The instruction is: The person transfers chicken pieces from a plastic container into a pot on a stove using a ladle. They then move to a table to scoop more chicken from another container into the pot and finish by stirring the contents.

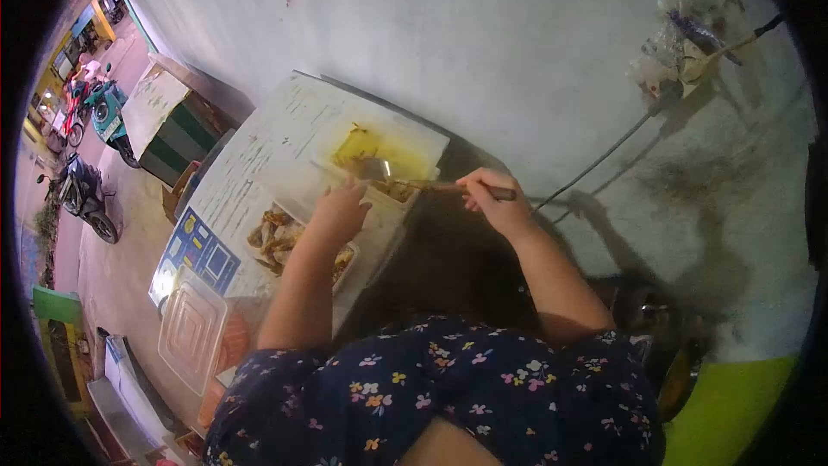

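My right hand (493,198) is closed round the brown handle of a long-handled cooking utensil (431,185). Its shiny metal head dips over a rectangular plastic tub (424,140) with yellow liquid and yellowish-brown pieces in it. Close to the tub's near left edge is my left hand (343,211), palm down with its fingers apart. Under the left forearm stands a second clear container with pieces of what looks like raw chicken (274,237), partly covered by the arm.
Both tubs stand on a worn white table (263,142) against a pale wall (483,52). A translucent lid (194,328) lies near a blue printed sheet (197,250) at left. Plastic bags (677,60) hang on the wall. Motorbikes (82,194) are parked outside.
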`<state>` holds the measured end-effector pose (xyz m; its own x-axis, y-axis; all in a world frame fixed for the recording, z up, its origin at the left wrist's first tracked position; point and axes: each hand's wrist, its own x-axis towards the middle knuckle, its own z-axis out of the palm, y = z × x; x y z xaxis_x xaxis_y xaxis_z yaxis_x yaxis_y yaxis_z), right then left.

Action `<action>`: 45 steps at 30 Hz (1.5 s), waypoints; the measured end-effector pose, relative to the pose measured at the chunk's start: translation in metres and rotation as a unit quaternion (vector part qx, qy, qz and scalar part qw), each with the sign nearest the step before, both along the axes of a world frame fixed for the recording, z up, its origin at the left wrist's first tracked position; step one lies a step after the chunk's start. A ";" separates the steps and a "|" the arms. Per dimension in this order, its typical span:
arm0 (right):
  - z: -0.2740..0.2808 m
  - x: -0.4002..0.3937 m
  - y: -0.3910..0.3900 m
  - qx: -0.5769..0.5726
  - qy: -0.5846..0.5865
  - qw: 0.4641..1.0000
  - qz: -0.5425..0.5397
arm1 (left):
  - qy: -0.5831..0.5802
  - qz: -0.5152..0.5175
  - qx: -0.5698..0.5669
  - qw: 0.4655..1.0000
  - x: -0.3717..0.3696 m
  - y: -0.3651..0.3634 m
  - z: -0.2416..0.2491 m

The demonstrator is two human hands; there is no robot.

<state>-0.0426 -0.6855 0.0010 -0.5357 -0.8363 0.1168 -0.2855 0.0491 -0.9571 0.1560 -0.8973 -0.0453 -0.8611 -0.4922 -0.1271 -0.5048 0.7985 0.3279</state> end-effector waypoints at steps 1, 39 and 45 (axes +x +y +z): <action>0.003 0.004 -0.001 0.008 -0.017 1.000 -0.015 | 0.000 -0.002 -0.008 1.000 0.000 0.000 -0.001; -0.035 0.026 -0.055 -0.035 -0.102 0.994 -0.030 | 0.037 0.006 0.024 0.999 0.006 -0.015 -0.007; -0.037 0.015 -0.049 -0.065 -0.158 0.984 -0.054 | 0.014 -0.002 0.044 0.999 0.009 -0.015 -0.001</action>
